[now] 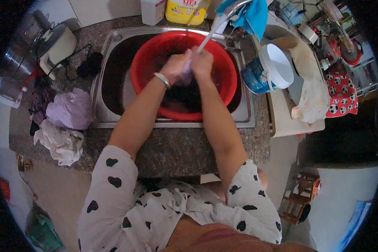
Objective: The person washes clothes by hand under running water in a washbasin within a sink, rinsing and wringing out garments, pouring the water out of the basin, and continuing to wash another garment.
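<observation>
A red plastic basin (182, 117) sits in a stainless steel sink (108, 123). Over it, my left hand (176, 65) and my right hand (202, 63) grip a lilac cloth (186, 74) between them, close together. Water runs from the faucet (237, 7) onto my right hand. Dark fabric (186, 97) lies low in the basin; its shape is unclear. A silver bangle (162, 79) circles my left wrist. Left of the sink, a crumpled lilac cloth (69, 108) rests behind a crumpled off-white cloth (60, 141), with dark cloth (41, 97) beside them.
A blue and white bucket (260, 74) stands right of the sink. Behind the sink are a yellow detergent jug (187, 12) and a white bottle (152, 12). A blue cloth (253, 20) hangs by the faucet. A light-coloured pot (61, 44) stands at the back left.
</observation>
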Available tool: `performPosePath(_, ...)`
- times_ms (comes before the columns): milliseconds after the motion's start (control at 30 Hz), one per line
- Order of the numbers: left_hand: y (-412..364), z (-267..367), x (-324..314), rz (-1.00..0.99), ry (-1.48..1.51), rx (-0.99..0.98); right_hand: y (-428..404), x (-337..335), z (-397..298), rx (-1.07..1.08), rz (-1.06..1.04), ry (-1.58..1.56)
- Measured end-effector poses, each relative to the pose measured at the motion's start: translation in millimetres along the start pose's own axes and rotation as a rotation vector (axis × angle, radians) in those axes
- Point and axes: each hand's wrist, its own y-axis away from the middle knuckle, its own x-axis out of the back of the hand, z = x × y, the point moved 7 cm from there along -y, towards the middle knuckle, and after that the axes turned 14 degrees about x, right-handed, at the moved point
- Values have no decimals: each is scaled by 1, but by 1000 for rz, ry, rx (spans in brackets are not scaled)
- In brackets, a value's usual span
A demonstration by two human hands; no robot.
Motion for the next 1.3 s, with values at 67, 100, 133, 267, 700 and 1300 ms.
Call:
performPosePath(67, 0, 7, -9, -107, 67, -153, -11, 10, 19, -11, 112, -303)
performPosePath(100, -2, 6, -5, -101, 73, -147, -10, 13, 22, -73, 201, -562)
performPosePath(133, 2, 14, 20, 311, -240, -251, -8, 12, 20, -78, 194, -560)
performPosePath(267, 27, 37, 23, 652, -548, -452, -1, 17, 2, -116, 305, -831)
performPosePath(700, 30, 43, 21, 95, 84, -251, -5, 6, -2, 68, -50, -487)
performPosePath(1300, -3, 11, 31, 31, 349, -64, 9, 14, -53, 411, 125, -330)
